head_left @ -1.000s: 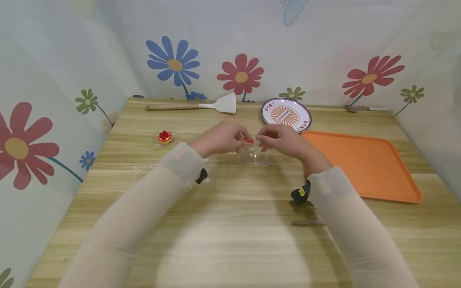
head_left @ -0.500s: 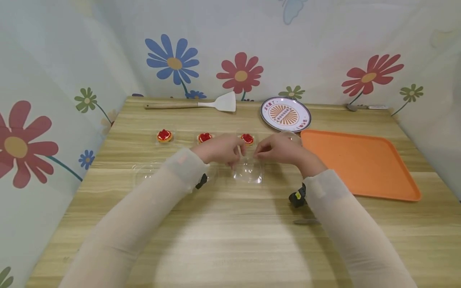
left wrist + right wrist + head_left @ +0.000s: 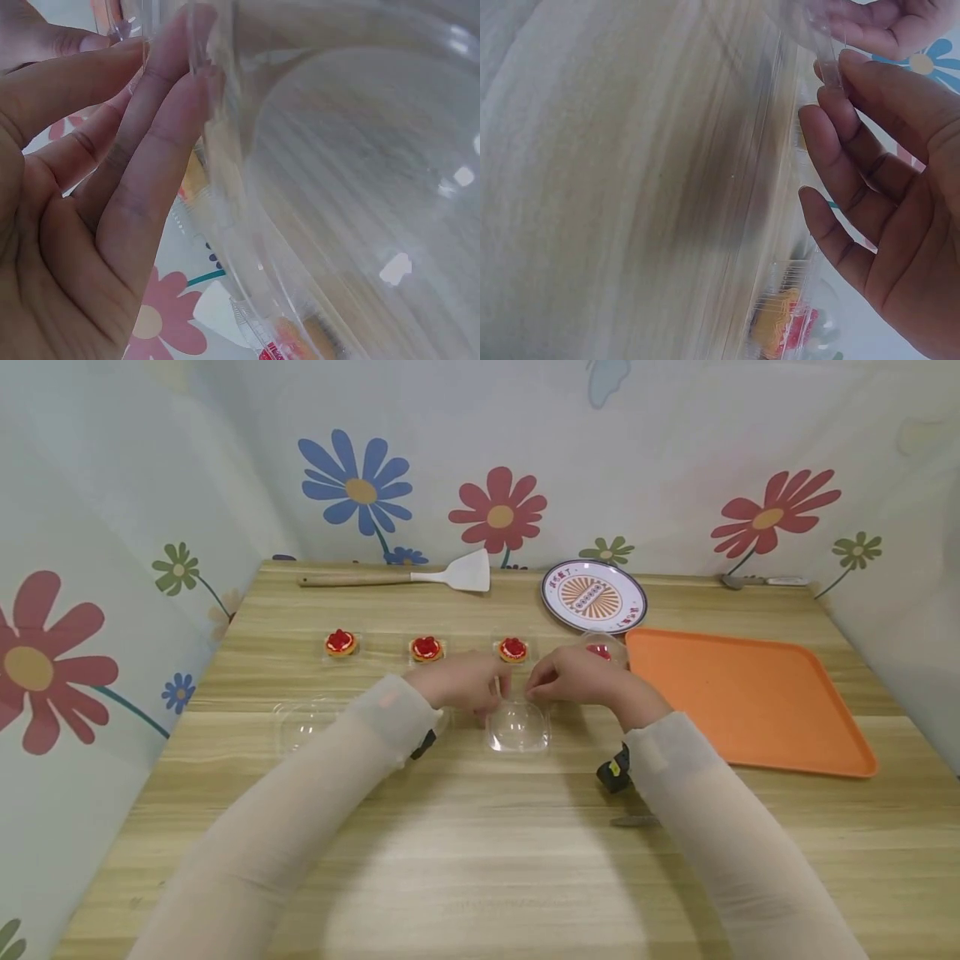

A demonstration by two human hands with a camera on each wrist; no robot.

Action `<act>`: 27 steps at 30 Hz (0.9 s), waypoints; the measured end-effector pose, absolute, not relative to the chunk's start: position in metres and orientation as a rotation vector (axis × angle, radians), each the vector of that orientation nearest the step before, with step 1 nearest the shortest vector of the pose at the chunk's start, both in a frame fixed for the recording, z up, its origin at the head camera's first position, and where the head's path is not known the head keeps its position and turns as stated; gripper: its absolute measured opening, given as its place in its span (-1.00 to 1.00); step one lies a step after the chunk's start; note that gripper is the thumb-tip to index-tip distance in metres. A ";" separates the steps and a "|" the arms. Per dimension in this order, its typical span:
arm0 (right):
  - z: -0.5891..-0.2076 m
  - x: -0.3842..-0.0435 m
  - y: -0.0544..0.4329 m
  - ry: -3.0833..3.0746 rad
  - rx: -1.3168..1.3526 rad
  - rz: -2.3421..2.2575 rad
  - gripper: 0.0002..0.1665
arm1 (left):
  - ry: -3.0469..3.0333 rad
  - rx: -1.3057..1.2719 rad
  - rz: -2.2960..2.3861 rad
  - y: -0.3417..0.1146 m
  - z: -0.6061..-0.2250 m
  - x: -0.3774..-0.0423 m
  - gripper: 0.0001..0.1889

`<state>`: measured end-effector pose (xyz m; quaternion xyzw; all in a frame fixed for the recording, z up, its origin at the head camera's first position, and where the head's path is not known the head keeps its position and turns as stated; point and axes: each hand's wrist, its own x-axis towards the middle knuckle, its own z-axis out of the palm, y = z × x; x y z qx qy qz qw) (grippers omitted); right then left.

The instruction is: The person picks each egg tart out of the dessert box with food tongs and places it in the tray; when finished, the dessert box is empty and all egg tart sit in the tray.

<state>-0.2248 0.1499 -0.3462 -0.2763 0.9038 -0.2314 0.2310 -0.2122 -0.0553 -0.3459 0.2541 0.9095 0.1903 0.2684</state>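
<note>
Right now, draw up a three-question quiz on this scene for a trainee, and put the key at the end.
1. True or false: the spatula lies on the orange tray.
2. Which hand pinches the clear plastic piece? A: the left only. B: the right only. C: both.
3. How many red-topped tarts show in the head view?

Key
1. False; the spatula lies on the table, left of the plate in the head view.
2. C; the left hand and the right hand both pinch its edge.
3. Four, the rightmost partly hidden by the right hand.
</note>
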 end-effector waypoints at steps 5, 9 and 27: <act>-0.346 -0.223 0.150 2.483 -0.739 -0.632 -0.86 | 2.459 0.691 0.496 -0.054 -0.346 -0.212 -0.81; -0.345 -0.223 0.152 2.483 -0.746 -0.624 -0.85 | 2.499 0.721 0.446 -0.055 -0.342 -0.213 -0.83; -0.326 -0.235 0.185 2.789 -0.751 -0.458 -0.61 | 2.633 0.805 0.391 -0.019 -0.321 -0.221 -0.61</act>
